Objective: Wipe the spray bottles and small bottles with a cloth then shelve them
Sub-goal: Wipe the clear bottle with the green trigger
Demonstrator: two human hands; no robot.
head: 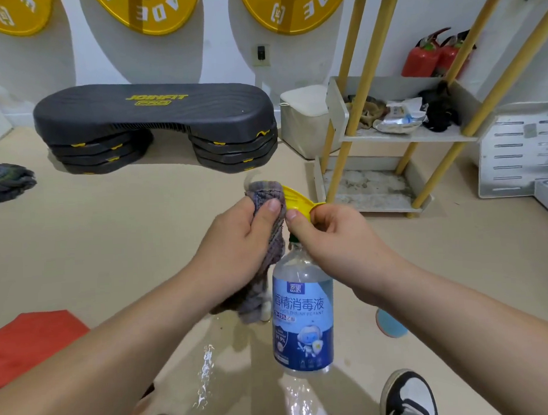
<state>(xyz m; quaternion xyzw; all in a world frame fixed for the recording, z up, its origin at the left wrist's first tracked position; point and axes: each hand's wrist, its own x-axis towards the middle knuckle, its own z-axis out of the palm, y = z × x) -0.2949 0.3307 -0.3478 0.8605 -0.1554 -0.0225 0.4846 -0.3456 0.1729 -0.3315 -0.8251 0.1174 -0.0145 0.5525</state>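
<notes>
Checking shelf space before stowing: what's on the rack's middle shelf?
On the middle shelf lie a brownish rag, a crumpled white packet and a black bundle; anything behind them is covered.

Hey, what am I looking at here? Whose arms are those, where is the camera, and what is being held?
There is no machine here. These are a person's two bare hands, seen from one wide-angle camera worn on the head, looking forward and down. The left hand grips a grey-purple woven cloth up against the yellow plastic spray head of a clear plastic spray bottle with a blue label. The right hand holds that spray head. On the beige floor behind stand a black step platform and a white shelf unit with yellow poles.
</notes>
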